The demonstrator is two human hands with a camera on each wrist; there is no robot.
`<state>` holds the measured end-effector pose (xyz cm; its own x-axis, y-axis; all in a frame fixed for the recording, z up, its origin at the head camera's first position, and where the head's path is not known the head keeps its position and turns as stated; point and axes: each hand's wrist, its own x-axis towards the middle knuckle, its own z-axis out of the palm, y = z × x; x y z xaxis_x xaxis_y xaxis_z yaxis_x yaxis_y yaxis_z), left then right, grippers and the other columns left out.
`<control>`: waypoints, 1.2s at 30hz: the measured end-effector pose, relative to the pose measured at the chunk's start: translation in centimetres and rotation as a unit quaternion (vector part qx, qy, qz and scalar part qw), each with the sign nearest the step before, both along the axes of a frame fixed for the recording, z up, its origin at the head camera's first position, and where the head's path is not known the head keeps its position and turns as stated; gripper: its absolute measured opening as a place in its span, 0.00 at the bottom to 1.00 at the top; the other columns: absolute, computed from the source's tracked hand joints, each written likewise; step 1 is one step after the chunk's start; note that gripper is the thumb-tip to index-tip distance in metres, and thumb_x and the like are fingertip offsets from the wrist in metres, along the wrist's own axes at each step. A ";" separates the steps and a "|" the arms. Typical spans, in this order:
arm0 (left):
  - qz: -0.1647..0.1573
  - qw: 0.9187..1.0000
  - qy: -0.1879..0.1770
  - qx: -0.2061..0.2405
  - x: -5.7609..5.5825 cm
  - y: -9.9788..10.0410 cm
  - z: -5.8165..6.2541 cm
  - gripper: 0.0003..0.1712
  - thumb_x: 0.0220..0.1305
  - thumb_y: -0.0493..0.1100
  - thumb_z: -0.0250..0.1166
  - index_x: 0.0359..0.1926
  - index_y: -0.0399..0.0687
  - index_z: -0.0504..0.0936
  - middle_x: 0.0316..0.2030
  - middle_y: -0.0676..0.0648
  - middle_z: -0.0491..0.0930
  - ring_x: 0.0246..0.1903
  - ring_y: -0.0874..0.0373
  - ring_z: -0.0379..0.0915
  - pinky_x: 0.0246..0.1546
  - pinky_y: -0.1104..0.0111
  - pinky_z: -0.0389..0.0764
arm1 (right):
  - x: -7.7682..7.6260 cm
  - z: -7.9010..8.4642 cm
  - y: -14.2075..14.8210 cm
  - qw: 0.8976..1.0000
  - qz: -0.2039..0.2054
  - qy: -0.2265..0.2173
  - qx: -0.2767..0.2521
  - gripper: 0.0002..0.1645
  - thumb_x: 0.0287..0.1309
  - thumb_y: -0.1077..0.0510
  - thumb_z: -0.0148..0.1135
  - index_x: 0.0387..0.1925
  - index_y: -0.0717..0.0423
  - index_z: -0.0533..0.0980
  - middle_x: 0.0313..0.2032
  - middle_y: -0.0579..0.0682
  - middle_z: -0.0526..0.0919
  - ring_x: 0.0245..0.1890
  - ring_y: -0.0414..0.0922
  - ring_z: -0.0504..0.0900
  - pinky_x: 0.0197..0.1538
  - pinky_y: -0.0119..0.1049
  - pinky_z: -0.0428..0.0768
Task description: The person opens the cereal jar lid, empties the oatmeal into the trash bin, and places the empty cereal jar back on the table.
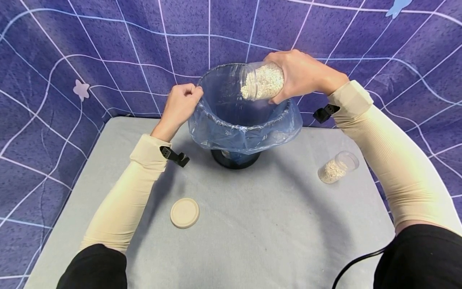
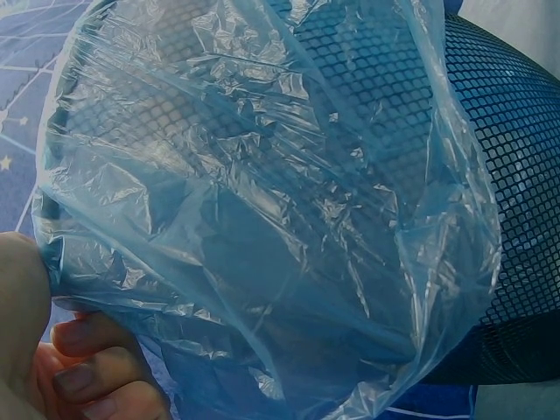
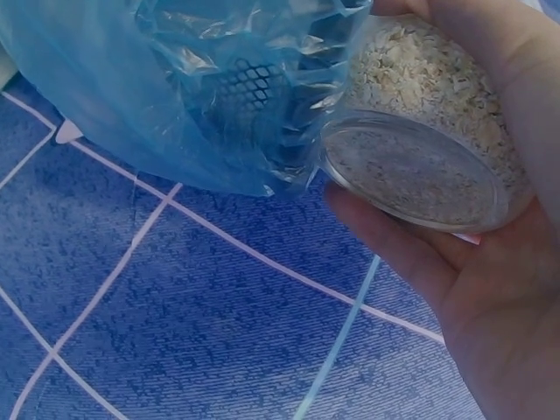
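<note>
A black mesh trash bin (image 2: 529,175), lined with a translucent blue trash bag (image 1: 231,138) folded over its rim, stands at the back of the table. At the rim's left side my left hand (image 1: 181,102) grips the edge with curled fingers through the bag. My right hand (image 1: 301,72) holds a clear jar (image 1: 265,80) of pale flakes, like oats, tipped on its side with its mouth pointing left over the bin's opening. Flakes lie up to the jar's mouth. In the right wrist view, the jar's round base (image 3: 411,171) faces the camera.
To the right, a second clear jar (image 1: 333,168), open and partly filled with similar flakes, sits on the grey-covered table (image 1: 245,237). A round cream lid (image 1: 185,212) lies at front left. Behind the table hangs a purple gridded cloth (image 1: 137,52). A black cable (image 1: 357,261) runs at lower right.
</note>
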<state>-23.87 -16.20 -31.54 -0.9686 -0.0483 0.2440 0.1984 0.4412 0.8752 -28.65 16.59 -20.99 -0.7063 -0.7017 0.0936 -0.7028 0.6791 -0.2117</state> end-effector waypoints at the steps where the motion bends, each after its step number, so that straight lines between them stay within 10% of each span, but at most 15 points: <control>1: 0.000 1.000 0.000 0.001 0.0 0.0 0.0 0.24 0.73 0.49 0.60 0.16 0.56 0.68 0.17 0.60 0.63 0.27 0.57 0.63 0.33 0.66 0.62 | 0.0 0.0 0.0 1.000 0.000 0.001 0.001 0.49 0.37 0.52 0.90 0.63 0.57 0.77 0.51 0.54 0.86 0.44 0.54 0.85 0.49 0.50 0.82; 36: 0.000 1.000 -0.003 0.002 0.1 0.1 0.0 0.24 0.72 0.49 0.60 0.17 0.56 0.68 0.17 0.60 0.63 0.27 0.57 0.63 0.33 0.66 0.62 | 0.1 0.3 0.5 1.000 -0.004 0.006 0.013 0.49 0.36 0.52 0.90 0.63 0.56 0.77 0.51 0.54 0.85 0.44 0.55 0.85 0.49 0.52 0.82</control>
